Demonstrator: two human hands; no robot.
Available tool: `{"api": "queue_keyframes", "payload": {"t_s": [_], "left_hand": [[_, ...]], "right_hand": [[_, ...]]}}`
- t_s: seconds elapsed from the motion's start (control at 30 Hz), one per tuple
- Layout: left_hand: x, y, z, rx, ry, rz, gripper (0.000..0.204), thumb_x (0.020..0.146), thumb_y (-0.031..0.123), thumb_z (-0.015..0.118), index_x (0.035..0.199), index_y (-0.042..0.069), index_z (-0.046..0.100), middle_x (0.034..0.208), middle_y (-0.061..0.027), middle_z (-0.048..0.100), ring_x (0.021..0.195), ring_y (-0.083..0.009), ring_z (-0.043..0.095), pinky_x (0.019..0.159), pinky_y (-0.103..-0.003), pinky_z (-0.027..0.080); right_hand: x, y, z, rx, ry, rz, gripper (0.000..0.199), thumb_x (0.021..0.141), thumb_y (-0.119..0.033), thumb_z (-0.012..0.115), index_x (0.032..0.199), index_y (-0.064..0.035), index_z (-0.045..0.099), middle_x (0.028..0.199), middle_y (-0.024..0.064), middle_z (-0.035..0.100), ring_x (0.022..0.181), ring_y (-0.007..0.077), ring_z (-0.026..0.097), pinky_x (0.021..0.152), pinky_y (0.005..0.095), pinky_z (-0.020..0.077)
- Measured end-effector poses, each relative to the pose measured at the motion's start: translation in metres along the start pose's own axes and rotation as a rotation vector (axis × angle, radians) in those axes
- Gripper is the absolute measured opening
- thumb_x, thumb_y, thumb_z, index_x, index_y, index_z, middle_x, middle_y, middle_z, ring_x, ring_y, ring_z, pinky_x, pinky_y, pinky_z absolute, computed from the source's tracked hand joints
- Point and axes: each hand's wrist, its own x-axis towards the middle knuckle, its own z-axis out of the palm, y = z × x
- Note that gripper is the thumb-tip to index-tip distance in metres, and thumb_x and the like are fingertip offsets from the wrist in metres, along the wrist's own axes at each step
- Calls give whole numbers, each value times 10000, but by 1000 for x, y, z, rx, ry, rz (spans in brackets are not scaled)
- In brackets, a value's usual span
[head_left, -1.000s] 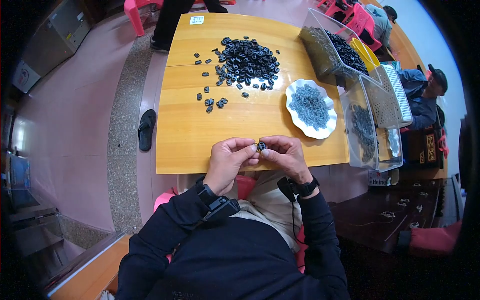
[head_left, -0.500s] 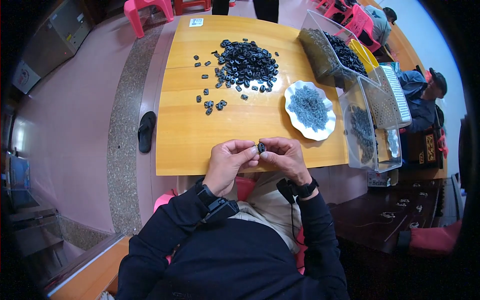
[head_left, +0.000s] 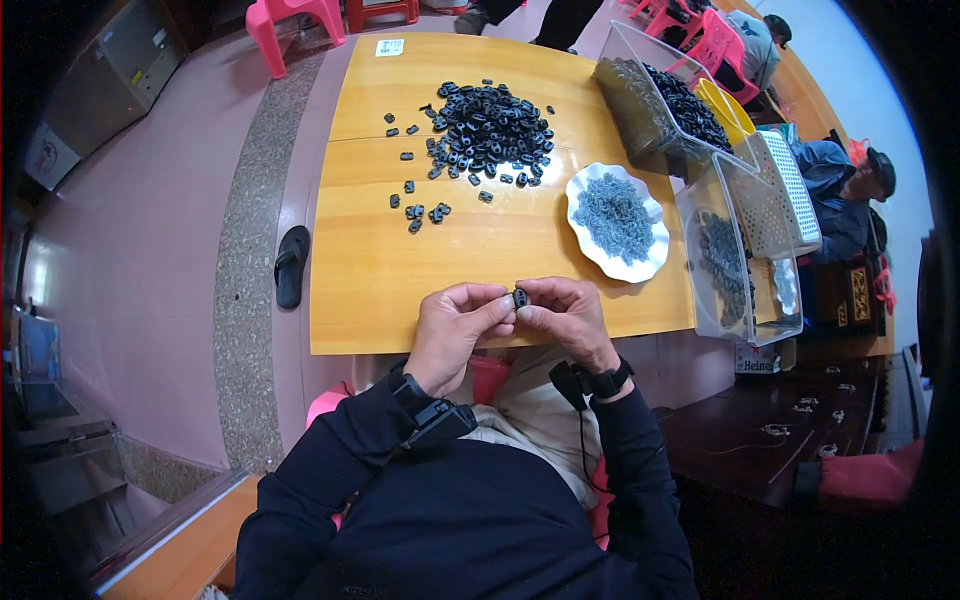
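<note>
Between my hands, above the near edge of the wooden table (head_left: 400,300), is a small black oval piece with two holes (head_left: 520,298), like a cord lock. My left hand (head_left: 462,325) pinches it from the left with thumb and fingers. On its other side my right hand (head_left: 565,315) grips it the same way. Farther out lies a heap of similar black pieces (head_left: 495,130), with several loose ones (head_left: 415,212) to its left. A white scalloped plate (head_left: 655,262) at the right holds many small springs (head_left: 612,215), greyish and thin.
Along the right edge stand a clear bin (head_left: 625,110) of black parts, a second clear bin (head_left: 710,310), a white perforated basket (head_left: 780,200) and a yellow container (head_left: 735,110). A seated person (head_left: 840,195) is beyond them. A black slipper (head_left: 290,265) lies on the floor at left.
Both hands keep their grip on the black piece, nearly still. At the far table edge, a standing person's dark legs have shifted, one foot now showing farther left.
</note>
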Motion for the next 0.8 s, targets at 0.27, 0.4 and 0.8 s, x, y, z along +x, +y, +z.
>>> {"api": "queue_keyframes", "payload": {"t_s": [0.27, 0.4, 0.8], "left_hand": [[0, -2, -1, -12, -6, -12, 206, 891, 59, 615, 1072, -38, 603, 908, -94, 664, 759, -114, 643, 703, -218, 548], [2, -5, -1, -29, -16, 1, 203, 889, 48, 614, 1070, -41, 603, 907, -96, 663, 757, -116, 642, 700, -219, 548], [0, -4, 1, -42, -2, 3, 164, 861, 46, 658, 1003, -33, 632, 864, -84, 667, 729, -107, 641, 690, -225, 551]], "right_hand": [[1, 1, -1, 41, 19, 26, 309, 816, 11, 686, 1114, 51, 612, 989, 90, 673, 873, 124, 641, 784, 240, 523], [1, 1, -2, 22, 3, 17, 300, 814, 9, 690, 1102, 51, 617, 982, 85, 675, 867, 122, 641, 778, 237, 522], [0, -1, -4, -23, -8, 9, 279, 805, 18, 695, 1077, 51, 639, 967, 81, 682, 856, 112, 640, 771, 233, 519]]}}
